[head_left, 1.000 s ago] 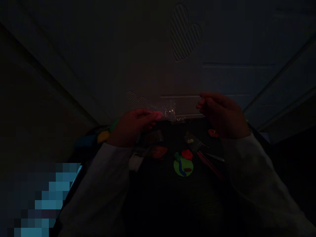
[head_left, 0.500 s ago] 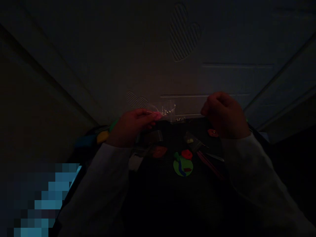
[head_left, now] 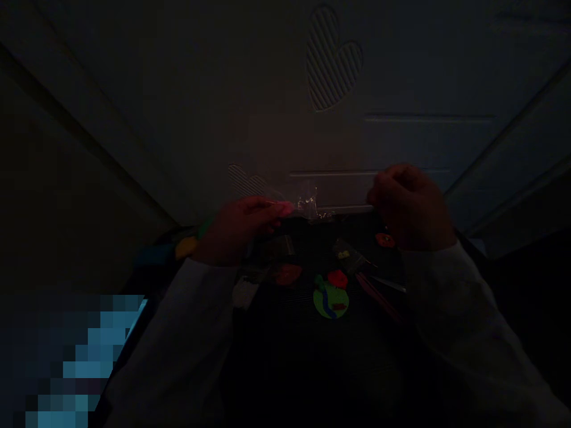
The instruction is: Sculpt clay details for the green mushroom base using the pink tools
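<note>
Left hand (head_left: pixel 243 229), pink piece (head_left: pixel 285 208) pointed rightward

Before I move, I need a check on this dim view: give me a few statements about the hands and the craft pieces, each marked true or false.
1. The left hand pinches a pink piece. True.
2. The blue strip lies beside the green disc, clear of it. False: it runs across the face of the disc.
3. The red piece is at the edge of the green disc. True.
4. The right hand rests on the green disc. False: it is raised away from the disc, fingers curled.
5. Yellow pieces show at the small clear bag on the dark tabletop. True.
</note>
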The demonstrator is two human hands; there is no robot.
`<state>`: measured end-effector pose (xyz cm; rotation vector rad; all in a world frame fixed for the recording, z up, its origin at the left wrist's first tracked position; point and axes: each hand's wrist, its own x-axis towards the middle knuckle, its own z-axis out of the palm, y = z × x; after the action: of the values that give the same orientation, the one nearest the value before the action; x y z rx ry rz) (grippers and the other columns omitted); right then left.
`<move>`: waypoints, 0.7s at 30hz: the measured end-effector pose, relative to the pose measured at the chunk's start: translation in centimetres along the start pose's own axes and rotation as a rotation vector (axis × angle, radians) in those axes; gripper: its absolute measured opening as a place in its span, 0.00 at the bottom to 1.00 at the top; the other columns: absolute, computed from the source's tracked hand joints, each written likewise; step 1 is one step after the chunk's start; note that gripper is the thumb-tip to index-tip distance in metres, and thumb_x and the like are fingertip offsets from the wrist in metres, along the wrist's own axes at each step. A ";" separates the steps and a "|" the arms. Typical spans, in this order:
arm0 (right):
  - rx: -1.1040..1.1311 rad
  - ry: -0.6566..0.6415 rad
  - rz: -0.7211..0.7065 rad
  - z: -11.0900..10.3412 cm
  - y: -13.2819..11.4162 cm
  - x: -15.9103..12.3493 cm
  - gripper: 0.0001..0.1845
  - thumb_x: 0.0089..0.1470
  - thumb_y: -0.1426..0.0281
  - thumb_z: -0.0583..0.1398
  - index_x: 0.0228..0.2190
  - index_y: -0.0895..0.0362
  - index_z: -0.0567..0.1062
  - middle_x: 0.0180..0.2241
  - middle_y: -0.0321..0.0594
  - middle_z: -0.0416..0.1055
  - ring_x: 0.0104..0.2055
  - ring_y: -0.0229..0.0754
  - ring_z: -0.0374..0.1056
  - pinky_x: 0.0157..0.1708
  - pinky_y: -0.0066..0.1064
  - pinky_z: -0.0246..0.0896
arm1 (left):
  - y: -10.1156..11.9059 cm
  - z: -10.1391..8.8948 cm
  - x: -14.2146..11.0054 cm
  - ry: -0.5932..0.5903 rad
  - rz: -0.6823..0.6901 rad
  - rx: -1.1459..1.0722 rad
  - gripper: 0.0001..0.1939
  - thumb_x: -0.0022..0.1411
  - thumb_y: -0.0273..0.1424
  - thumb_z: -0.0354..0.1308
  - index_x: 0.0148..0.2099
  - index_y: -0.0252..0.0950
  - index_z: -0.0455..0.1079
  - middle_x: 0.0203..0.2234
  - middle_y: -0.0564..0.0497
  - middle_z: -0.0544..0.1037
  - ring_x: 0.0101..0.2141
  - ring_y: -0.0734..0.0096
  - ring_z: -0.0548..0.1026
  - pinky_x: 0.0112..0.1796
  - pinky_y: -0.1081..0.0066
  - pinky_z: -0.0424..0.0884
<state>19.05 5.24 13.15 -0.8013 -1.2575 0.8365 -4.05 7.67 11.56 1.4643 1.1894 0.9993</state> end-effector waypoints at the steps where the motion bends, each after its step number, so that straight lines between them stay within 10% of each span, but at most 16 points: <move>1: -0.017 -0.003 0.005 -0.1 0.1 0.0 0.08 0.42 0.70 0.60 0.24 0.58 0.64 0.20 0.31 0.61 0.23 0.28 0.60 0.24 0.21 0.55 | 0.0 0.0 0.0 -0.008 -0.001 -0.007 0.16 0.45 0.41 0.58 0.36 0.38 0.70 0.35 0.50 0.74 0.33 0.71 0.71 0.32 0.73 0.65; 14: -0.032 0.058 -0.039 0.1 0.3 0.1 0.13 0.47 0.64 0.57 0.21 0.60 0.64 0.19 0.31 0.60 0.22 0.26 0.58 0.25 0.20 0.55 | 0.3 0.1 -0.1 -0.013 -0.013 0.032 0.17 0.45 0.41 0.57 0.36 0.37 0.70 0.36 0.50 0.74 0.33 0.71 0.70 0.29 0.75 0.64; 21: -0.091 -0.020 -0.006 -0.2 0.5 -0.1 0.10 0.48 0.67 0.56 0.35 0.55 0.69 0.30 0.35 0.66 0.33 0.30 0.64 0.30 0.21 0.59 | 0.3 0.2 -0.1 -0.014 0.010 0.163 0.17 0.45 0.43 0.56 0.35 0.38 0.71 0.32 0.51 0.75 0.31 0.73 0.70 0.29 0.75 0.63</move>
<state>19.16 5.34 12.67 -0.8634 -1.3224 0.7884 -3.78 7.52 11.80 1.6028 1.2795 0.9145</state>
